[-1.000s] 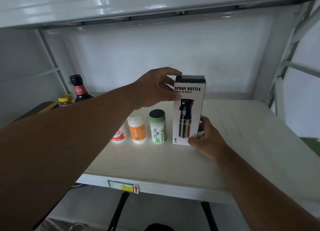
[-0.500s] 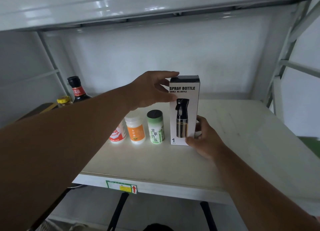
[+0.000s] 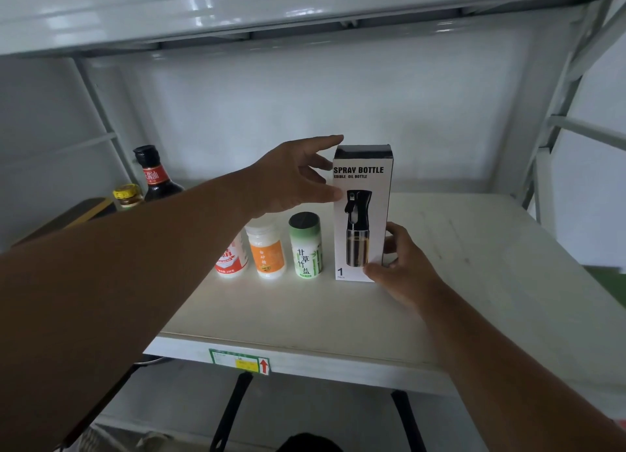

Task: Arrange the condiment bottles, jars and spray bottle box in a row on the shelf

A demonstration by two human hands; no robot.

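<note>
Just right of the green jar (image 3: pixel 305 246), the spray bottle box (image 3: pixel 361 214) stands upright (printed face toward the camera); right hand (image 3: pixel 403 268) pinches its lower corner, left hand (image 3: pixel 294 180) fingers spread at its top.

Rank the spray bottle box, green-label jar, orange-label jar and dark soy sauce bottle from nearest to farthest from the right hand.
1. Spray bottle box: touched by the right hand.
2. Green-label jar: just left of the box.
3. Orange-label jar: further left.
4. Dark soy sauce bottle: far left, at the back.
</note>
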